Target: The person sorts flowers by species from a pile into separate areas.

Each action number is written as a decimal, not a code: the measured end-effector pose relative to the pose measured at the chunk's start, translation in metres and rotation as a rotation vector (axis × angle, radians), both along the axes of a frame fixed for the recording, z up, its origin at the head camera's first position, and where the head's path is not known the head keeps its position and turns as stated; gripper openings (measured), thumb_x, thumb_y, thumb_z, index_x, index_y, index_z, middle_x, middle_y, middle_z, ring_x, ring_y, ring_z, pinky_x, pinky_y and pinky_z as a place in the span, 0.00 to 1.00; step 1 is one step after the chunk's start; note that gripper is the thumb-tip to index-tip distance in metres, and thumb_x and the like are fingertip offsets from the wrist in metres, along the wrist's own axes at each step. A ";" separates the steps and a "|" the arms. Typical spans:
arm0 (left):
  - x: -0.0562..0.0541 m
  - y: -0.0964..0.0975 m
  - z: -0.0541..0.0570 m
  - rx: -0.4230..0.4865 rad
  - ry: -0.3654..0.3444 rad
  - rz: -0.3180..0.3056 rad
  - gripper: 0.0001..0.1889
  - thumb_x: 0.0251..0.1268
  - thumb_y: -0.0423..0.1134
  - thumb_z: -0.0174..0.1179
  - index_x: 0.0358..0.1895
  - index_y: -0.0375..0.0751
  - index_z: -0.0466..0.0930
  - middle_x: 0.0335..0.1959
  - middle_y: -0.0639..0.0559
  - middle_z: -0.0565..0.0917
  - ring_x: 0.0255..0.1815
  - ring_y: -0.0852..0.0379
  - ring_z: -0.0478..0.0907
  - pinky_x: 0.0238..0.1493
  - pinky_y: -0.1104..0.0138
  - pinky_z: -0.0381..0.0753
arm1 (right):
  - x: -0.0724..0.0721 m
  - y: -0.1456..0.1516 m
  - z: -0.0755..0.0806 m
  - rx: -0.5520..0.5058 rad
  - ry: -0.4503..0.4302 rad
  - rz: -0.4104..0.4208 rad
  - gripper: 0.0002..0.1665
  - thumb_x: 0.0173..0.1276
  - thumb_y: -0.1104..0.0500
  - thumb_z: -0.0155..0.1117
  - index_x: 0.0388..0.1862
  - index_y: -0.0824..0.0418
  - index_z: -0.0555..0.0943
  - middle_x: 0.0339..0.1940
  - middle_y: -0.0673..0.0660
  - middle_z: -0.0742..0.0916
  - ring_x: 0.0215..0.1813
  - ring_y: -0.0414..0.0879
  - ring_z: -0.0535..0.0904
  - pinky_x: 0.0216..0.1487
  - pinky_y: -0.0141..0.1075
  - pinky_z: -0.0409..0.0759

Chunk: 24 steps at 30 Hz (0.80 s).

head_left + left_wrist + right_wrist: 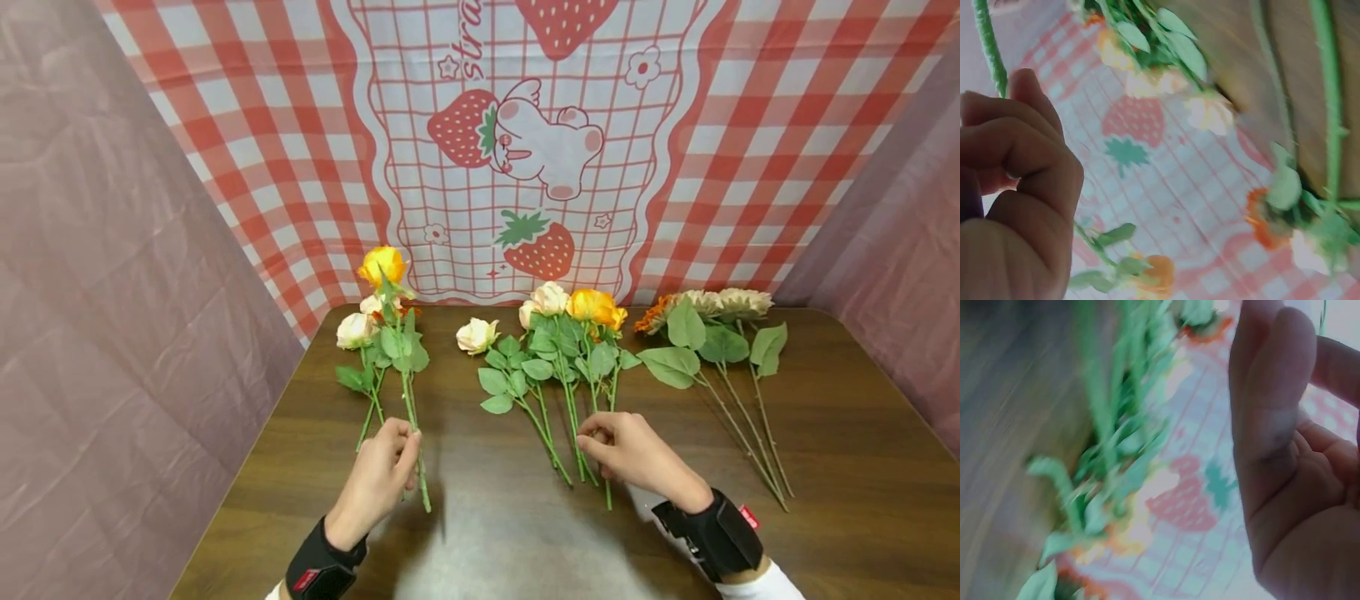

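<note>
My left hand (381, 471) pinches the green stem of a yellow rose (382, 267), whose bloom points to the back of the table. That stem runs on below my fingers; in the left wrist view the rose (1159, 274) shows past my hand. Pale cream roses (356, 331) lie just to its left. Over the lower stems of the middle bunch of roses (551, 337), my right hand (633, 450) hangs with loosely bent fingers. No stem shows between its thumb and fingers in the right wrist view, where the bunch's yellow blooms (1129, 531) appear beside it.
One cream rose (476, 336) pokes out at the middle bunch's left. At the right lie long-stemmed flowers with broad leaves (671, 367), their heads orange and cream. The brown table (495, 542) meets a red-and-white strawberry cloth (525, 192) behind; pink-grey drapes (135, 292) flank it.
</note>
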<state>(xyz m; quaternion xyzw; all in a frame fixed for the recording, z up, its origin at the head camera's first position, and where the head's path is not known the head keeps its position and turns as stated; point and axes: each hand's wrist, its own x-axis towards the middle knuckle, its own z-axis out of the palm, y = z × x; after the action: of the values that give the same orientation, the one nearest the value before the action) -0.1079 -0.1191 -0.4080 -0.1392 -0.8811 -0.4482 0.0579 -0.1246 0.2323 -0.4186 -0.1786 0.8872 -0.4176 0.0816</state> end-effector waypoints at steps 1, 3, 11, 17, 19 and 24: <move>0.001 0.005 0.001 0.012 0.016 -0.027 0.02 0.74 0.28 0.52 0.39 0.35 0.71 0.17 0.51 0.80 0.12 0.65 0.71 0.13 0.72 0.68 | 0.004 -0.005 0.001 -0.016 0.012 0.021 0.13 0.74 0.56 0.60 0.47 0.64 0.83 0.23 0.53 0.83 0.20 0.40 0.76 0.24 0.33 0.74; 0.002 0.014 0.002 0.034 0.044 -0.089 0.03 0.73 0.26 0.53 0.39 0.35 0.71 0.19 0.49 0.82 0.13 0.65 0.72 0.14 0.72 0.71 | 0.011 -0.015 0.003 -0.055 0.042 0.060 0.13 0.75 0.55 0.60 0.49 0.63 0.82 0.28 0.53 0.85 0.24 0.39 0.78 0.27 0.32 0.76; 0.005 0.054 0.009 0.129 0.026 -0.363 0.04 0.74 0.25 0.49 0.46 0.33 0.70 0.32 0.42 0.87 0.22 0.57 0.80 0.22 0.70 0.77 | 0.037 -0.048 0.008 -0.194 0.063 0.129 0.20 0.75 0.50 0.59 0.58 0.60 0.78 0.41 0.51 0.87 0.41 0.37 0.82 0.40 0.34 0.81; 0.003 0.080 0.009 0.195 -0.040 -0.440 0.05 0.78 0.31 0.48 0.46 0.36 0.74 0.40 0.42 0.88 0.29 0.59 0.82 0.26 0.73 0.74 | 0.041 -0.061 0.001 -0.268 0.039 0.117 0.22 0.74 0.53 0.62 0.60 0.65 0.77 0.45 0.58 0.88 0.43 0.41 0.85 0.43 0.35 0.82; 0.001 0.087 0.007 0.206 -0.019 -0.443 0.05 0.77 0.32 0.50 0.43 0.36 0.76 0.42 0.43 0.86 0.34 0.58 0.81 0.31 0.72 0.76 | 0.041 -0.062 -0.002 -0.271 0.061 0.090 0.18 0.72 0.58 0.64 0.56 0.67 0.79 0.41 0.58 0.89 0.40 0.43 0.85 0.40 0.34 0.83; -0.005 0.098 0.001 0.155 0.057 -0.399 0.03 0.72 0.32 0.57 0.42 0.38 0.80 0.46 0.46 0.80 0.39 0.59 0.75 0.40 0.70 0.76 | 0.040 -0.059 -0.004 -0.274 0.034 0.039 0.08 0.68 0.66 0.65 0.43 0.70 0.82 0.31 0.61 0.88 0.29 0.43 0.85 0.29 0.33 0.83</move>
<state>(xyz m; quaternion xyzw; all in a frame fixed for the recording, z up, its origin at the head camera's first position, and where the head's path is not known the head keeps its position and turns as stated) -0.1126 -0.0210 -0.4066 -0.3184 -0.7972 -0.5129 0.0036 -0.0842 0.1731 -0.4225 -0.2124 0.8194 -0.5302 0.0495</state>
